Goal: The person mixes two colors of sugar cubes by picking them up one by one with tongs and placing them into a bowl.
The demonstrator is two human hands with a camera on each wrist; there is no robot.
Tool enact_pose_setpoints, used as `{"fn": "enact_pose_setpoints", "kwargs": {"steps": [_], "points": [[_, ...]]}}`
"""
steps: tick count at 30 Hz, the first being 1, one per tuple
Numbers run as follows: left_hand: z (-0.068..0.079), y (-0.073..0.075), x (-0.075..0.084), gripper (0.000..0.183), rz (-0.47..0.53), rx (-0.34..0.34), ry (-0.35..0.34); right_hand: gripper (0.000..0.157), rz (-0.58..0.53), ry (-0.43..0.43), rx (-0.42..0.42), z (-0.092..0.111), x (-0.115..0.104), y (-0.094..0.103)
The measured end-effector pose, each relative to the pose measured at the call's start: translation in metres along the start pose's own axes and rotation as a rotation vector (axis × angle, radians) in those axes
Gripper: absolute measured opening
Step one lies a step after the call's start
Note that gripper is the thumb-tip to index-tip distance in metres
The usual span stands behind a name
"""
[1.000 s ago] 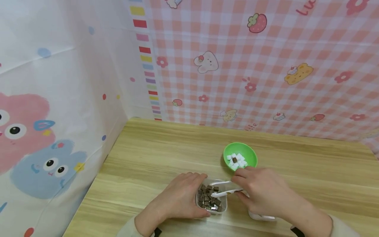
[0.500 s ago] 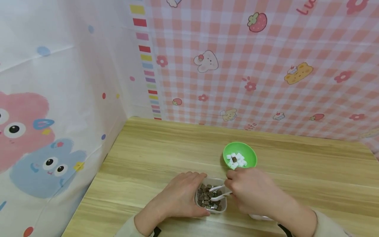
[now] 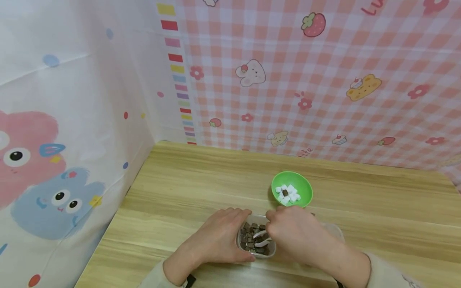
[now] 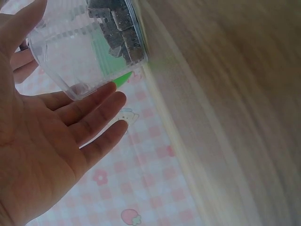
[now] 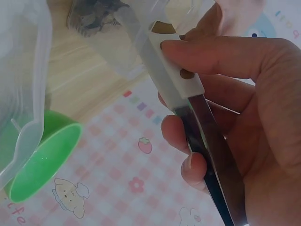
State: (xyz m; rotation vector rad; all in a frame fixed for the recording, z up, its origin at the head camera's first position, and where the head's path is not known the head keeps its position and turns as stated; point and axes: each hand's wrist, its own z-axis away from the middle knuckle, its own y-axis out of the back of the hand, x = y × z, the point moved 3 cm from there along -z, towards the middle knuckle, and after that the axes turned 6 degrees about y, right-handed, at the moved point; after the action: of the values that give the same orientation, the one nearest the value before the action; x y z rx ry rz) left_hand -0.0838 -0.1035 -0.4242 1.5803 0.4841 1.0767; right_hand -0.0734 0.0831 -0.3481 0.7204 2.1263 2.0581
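My left hand (image 3: 216, 240) grips a small clear plastic container (image 3: 265, 255) by its near and far sides, thumb toward me. Brown cubes (image 3: 249, 240) fill its bottom; the left wrist view shows them through the clear wall (image 4: 68, 56). My right hand (image 3: 306, 238) holds a pair of tongs (image 5: 171, 70) with white tips and metal arms, the thumb pressing on the white part. The white tips (image 3: 262, 242) reach down among the cubes, slightly apart. My right hand covers the container's right edge in the head view.
Beyond my right hand stands a green bowl (image 3: 305, 190) holding several white cubes (image 3: 292, 191) and one brown cube (image 3: 285, 193). A second clear container (image 3: 336, 230) sits partly hidden behind my right wrist. Patterned cloth (image 3: 223, 88) hangs at the table's back edge.
My right hand has moved left, bringing the tongs deeper into the container. More of the second container shows behind it. My left hand keeps its place on the container.
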Motion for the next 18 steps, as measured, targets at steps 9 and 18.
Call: {"fn": "enact_pose_setpoints", "kwargs": {"steps": [9, 18], "points": [[0.000, -0.001, -0.001, 0.100, 0.010, -0.004, 0.002, 0.023, 0.073, 0.026, -0.011, -0.002, -0.009, -0.005], [0.000, -0.001, -0.001, 0.101, 0.006, -0.013, 0.011, 0.017, -0.043, -0.002, -0.016, 0.009, 0.006, 0.000]]}}
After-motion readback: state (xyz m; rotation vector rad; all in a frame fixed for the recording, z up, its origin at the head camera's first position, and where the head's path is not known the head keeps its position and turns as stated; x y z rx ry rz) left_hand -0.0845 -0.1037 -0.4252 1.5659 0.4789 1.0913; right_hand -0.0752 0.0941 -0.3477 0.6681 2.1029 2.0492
